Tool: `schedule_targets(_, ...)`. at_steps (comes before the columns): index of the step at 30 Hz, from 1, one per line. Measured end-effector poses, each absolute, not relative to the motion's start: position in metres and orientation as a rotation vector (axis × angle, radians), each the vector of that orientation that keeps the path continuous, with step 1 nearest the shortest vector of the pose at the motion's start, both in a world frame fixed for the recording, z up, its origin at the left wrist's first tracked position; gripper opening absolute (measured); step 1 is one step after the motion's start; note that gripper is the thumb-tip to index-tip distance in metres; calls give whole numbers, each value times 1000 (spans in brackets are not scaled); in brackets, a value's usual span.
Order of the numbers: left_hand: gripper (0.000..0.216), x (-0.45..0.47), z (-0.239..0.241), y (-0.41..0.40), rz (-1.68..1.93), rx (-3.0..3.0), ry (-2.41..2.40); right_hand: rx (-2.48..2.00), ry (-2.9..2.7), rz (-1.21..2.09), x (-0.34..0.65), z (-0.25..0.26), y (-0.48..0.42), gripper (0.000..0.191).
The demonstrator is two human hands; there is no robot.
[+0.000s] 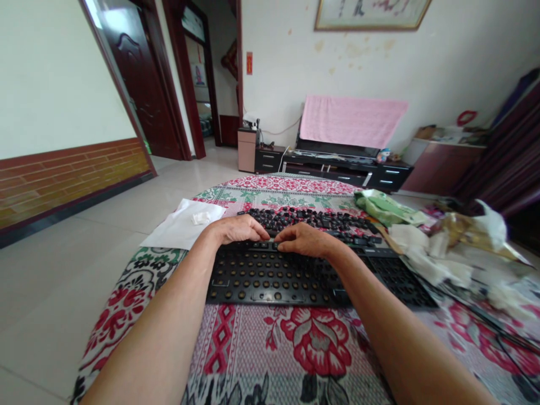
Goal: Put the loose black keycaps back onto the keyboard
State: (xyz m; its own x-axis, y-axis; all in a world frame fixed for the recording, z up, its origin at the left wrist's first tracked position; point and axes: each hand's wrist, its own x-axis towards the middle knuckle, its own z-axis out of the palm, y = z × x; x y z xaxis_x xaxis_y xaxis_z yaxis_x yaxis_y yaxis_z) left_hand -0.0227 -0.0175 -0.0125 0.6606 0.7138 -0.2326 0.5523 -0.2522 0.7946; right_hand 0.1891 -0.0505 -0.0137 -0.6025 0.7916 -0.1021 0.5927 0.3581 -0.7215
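Note:
A black keyboard (pixel 257 275) lies on the flowered tablecloth, most of its keycaps off and rows of round key seats bare. Over its top row, my left hand (pixel 238 229) is closed, its fingertips bent down among the keys; whatever it grips is hidden. My right hand (pixel 306 239) meets it from the other side, thumb and forefinger pinched at a small black keycap (pixel 275 246) in that row. A few keycaps sit in place there. Just behind the keyboard spreads a heap of loose black keycaps (pixel 312 216).
White paper (pixel 169 228) with a crumpled tissue (pixel 201 217) lies at the left. To the right are a green bag (pixel 388 207), crumpled wrapping (pixel 434 253) and a black cable (pixel 502 332). A low TV cabinet (pixel 324 170) stands beyond the round table.

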Motion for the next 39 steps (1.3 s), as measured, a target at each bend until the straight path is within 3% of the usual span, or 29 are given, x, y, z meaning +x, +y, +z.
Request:
schedule_targets(28, 34, -15, -10, -20, 141, 2073, 1028, -1060, -2486, 958, 191, -9, -57, 32)
schedule_targets(39, 29, -16, 3, -25, 233, 2036, 1131, -1178, -2435, 666, 187, -16, -62, 25)
